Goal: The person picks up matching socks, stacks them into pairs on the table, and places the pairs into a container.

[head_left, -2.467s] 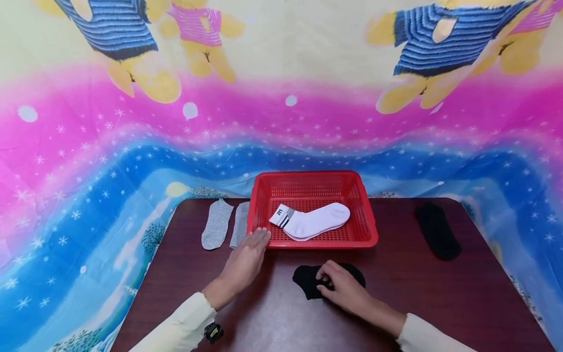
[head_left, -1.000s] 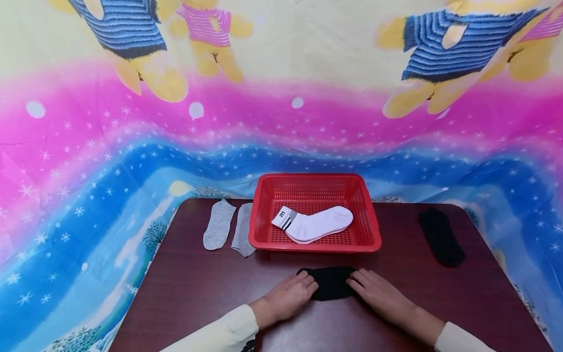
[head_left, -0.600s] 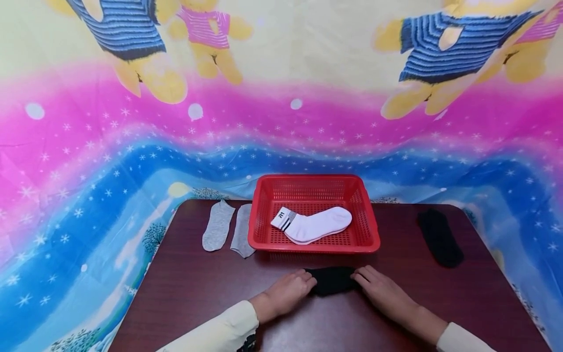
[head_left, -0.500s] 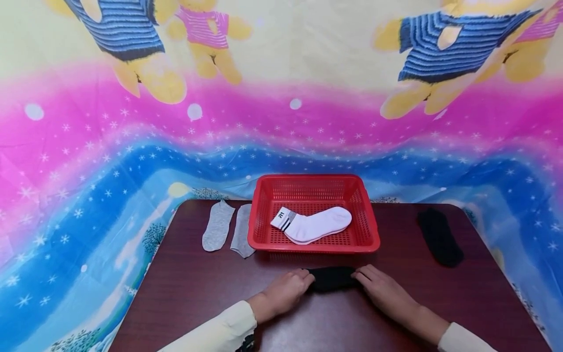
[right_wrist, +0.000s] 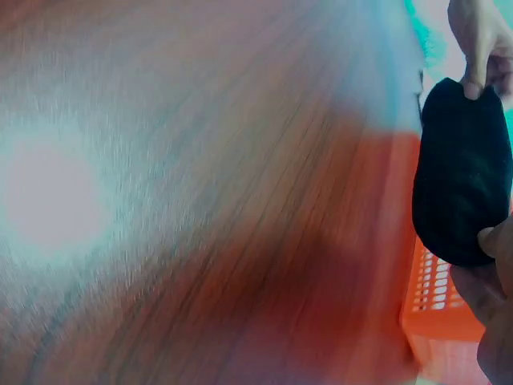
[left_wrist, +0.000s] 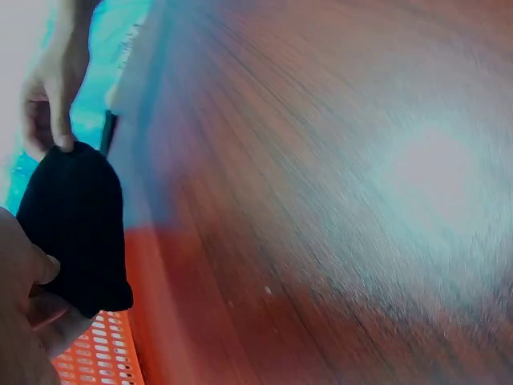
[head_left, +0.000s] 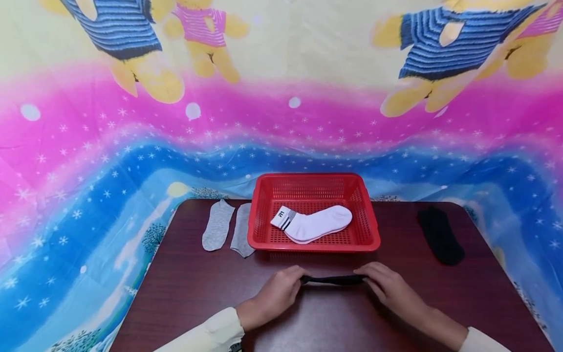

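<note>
A black ankle sock (head_left: pixel 332 280) is stretched edge-on between my two hands, in front of the basket. My left hand (head_left: pixel 278 292) pinches its cuff end, thumb on top in the left wrist view, where the sock (left_wrist: pixel 80 220) hangs as a dark flat shape. At the toe end, my right hand (head_left: pixel 393 291) pinches it between thumb and fingers; the right wrist view shows the sock's (right_wrist: pixel 463 172) broad face. Just beyond, a red plastic basket (head_left: pixel 314 247) holds white socks (head_left: pixel 318 223) with dark stripes at the cuff.
Two grey socks (head_left: pixel 218 226) lie left of the basket, the nearer one partly behind its side. Another black sock (head_left: pixel 440 235) lies at the right on the dark wooden table (head_left: pixel 184 298). A patterned cloth (head_left: pixel 281 117) hangs behind the table.
Earlier the left hand was at the basket's edge and the right over the black sock. Both hands then took its ends; now they have raised it and turned it edge-on to the head view.
</note>
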`<state>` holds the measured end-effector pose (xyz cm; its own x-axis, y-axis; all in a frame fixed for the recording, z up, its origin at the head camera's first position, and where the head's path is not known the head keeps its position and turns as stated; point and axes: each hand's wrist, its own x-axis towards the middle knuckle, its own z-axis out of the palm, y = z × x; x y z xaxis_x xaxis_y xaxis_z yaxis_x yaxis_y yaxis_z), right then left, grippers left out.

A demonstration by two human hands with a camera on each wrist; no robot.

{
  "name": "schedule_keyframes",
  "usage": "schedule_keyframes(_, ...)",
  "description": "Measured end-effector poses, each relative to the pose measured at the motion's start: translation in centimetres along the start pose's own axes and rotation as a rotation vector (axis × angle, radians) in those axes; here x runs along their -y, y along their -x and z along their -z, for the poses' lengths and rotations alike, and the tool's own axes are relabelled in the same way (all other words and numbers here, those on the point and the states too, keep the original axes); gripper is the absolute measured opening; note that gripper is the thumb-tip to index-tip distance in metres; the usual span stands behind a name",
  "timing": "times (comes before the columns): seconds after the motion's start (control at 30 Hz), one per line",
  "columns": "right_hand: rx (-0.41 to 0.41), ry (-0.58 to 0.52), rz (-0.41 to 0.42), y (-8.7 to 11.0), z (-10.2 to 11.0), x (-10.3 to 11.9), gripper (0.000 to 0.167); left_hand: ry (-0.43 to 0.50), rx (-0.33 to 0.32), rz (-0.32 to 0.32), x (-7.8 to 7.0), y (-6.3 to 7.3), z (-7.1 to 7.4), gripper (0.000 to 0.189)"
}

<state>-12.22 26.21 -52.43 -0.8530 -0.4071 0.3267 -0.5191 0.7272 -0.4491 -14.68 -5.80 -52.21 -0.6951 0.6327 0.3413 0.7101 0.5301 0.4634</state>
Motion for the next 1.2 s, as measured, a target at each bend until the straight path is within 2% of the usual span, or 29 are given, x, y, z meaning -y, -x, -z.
schedule_keyframes(0.13, 0.01, -0.072, -0.029, 0.0, 0.5, 0.8, 0.05, 0.119, 0.0, 0.125, -0.8, 0.0, 0.8, 0.024)
schedule_keyframes(0.27, 0.017, -0.119, -0.038, 0.0, 0.9, 1.6, 0.048, 0.216, 0.014, 0.209, -1.4, 0.0, 1.5, 0.018)
schedule_keyframes(0.4, 0.038, -0.154, -0.046, -0.2, 1.6, 2.2, 0.04, 0.301, 0.069, 0.272, -1.5, 0.0, 2.2, 0.015)
schedule_keyframes(0.5, 0.07, -0.191, -0.092, -0.4, 2.1, 2.3, 0.03, 0.388, 0.104, 0.339, -1.4, -0.1, 2.5, 0.014)
schedule_keyframes(0.67, 0.153, -0.324, -0.29, -1.1, 2.9, 2.5, 0.015, 0.602, 0.095, 0.482, -1.2, -0.3, 2.6, 0.015)
schedule_keyframes(0.87, 0.203, -0.482, -0.551, -2.4, 2.6, 2.4, 0.025, 0.761, 0.061, 0.594, -0.5, -0.8, 2.4, 0.016)
schedule_keyframes(0.93, 0.209, -0.55, -0.618, -2.7, 2.2, 2.3, 0.029, 0.784, 0.048, 0.624, -0.3, -0.9, 2.2, 0.016)
schedule_keyframes(1.03, 0.21, -0.67, -0.674, -2.8, 1.5, 1.9, 0.035, 0.777, 0.032, 0.66, -0.1, -0.9, 1.7, 0.016)
schedule_keyframes(1.13, 0.226, -0.757, -0.692, -3.0, 1.0, 1.4, 0.038, 0.703, 0.012, 0.675, 0.3, -0.9, 1.3, 0.015)
schedule_keyframes(1.2, 0.256, -0.774, -0.693, -3.1, 0.7, 0.9, 0.038, 0.658, 0.004, 0.688, 0.7, -1.1, 1.1, 0.014)
